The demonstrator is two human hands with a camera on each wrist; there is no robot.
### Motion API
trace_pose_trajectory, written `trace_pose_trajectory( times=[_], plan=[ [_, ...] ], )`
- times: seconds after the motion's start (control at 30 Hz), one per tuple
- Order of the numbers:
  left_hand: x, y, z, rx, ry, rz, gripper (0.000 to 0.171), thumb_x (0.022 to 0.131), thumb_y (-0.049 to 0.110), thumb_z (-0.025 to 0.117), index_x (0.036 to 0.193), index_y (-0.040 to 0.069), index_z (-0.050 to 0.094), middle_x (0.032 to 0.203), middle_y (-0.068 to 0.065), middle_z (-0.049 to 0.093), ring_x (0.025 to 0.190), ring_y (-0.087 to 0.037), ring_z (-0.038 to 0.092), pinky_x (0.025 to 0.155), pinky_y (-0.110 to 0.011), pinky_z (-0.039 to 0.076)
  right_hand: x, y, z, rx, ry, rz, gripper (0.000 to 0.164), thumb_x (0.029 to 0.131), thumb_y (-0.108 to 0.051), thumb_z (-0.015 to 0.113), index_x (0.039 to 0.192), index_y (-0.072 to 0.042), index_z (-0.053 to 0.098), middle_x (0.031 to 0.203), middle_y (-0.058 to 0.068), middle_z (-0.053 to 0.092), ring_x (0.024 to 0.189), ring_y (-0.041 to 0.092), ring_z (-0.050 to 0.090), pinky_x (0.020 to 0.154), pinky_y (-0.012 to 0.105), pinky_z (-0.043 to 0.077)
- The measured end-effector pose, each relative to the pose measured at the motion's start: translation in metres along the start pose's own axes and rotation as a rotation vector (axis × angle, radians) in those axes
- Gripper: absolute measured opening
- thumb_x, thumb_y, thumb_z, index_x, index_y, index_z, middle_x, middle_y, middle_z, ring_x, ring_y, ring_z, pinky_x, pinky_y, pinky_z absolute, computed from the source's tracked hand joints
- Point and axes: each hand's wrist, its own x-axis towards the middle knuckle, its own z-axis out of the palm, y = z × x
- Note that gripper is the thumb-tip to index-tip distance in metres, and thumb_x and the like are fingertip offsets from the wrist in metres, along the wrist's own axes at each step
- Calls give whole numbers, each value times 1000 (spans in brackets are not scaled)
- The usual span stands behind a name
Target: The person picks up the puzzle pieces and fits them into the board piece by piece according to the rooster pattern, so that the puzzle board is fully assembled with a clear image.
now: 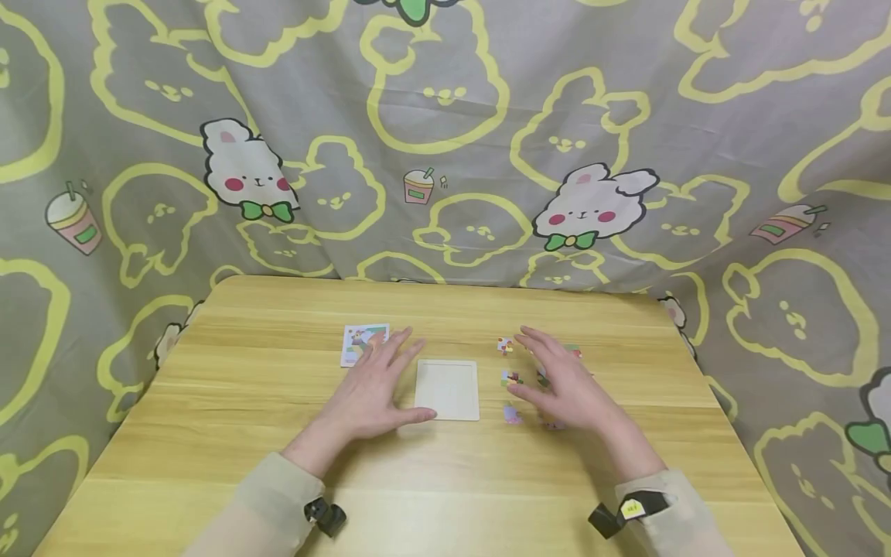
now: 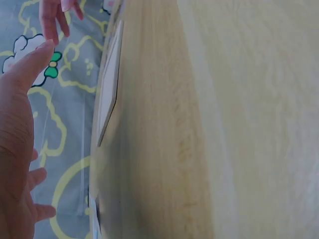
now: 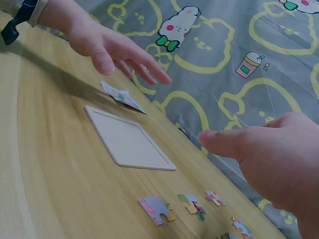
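Observation:
My left hand hovers above the table with its fingers spread, holding nothing. It is between a printed picture card and a square white puzzle tray; the fingers partly cover the card in the head view. In the right wrist view the tray lies flat and bare, with a raised rim. My right hand, fingers extended and nothing in its grasp, is over several jigsaw pieces. A piece with a pink and grey print lies nearest the tray, and some others are hidden under the hand.
The wooden table ends at the back against a grey curtain with yellow outlines and rabbit prints. Curtain also hangs along both sides. Each wrist wears a black strap-mounted device.

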Motion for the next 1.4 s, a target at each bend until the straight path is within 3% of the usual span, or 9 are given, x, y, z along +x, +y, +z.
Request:
trace_pose_trajectory(
  times=[0.2,0.4,0.67,0.83,1.13,1.4],
  plan=[
    [-1,2,4,-62,-61,-3,119,82,89,62,170,17,27,177,-3,12,158,-30,24,123,-55,28,3,2,0,93,-33,18,82,97,-37,79,164,-11,38,169,9,34,152,35,36,120,57,35],
    [-3,5,10,-74,-108,-4,114,85,85,63,169,15,30,176,-8,17,157,-29,27,124,-53,28,6,6,1,134,-68,57,80,100,-35,77,165,-14,35,170,7,33,153,33,34,120,56,35],
    [-2,8,16,-70,-155,-21,112,88,83,61,170,17,24,176,-12,18,159,-26,20,125,-53,27,12,14,4,156,-88,92,79,101,-38,74,165,-12,35,167,7,37,152,33,37,121,56,34],
    [-1,10,20,-81,-161,-35,110,89,80,62,170,16,25,175,-12,20,159,-29,24,124,-55,27,14,16,6,167,-95,117,79,101,-39,74,165,-12,37,165,8,41,147,36,43,117,59,39],
    [0,11,21,-70,-176,-70,105,90,78,64,168,15,33,173,-14,24,157,-33,27,124,-55,28,20,19,8,178,-92,119,78,100,-42,74,164,-15,38,165,7,42,148,36,43,118,59,37],
    [4,12,22,-34,-234,-102,101,90,80,61,166,16,39,172,-18,25,154,-40,31,123,-57,30,25,22,10,177,-98,90,78,100,-41,75,163,-12,39,164,10,43,147,37,44,118,59,37]
  ],
)
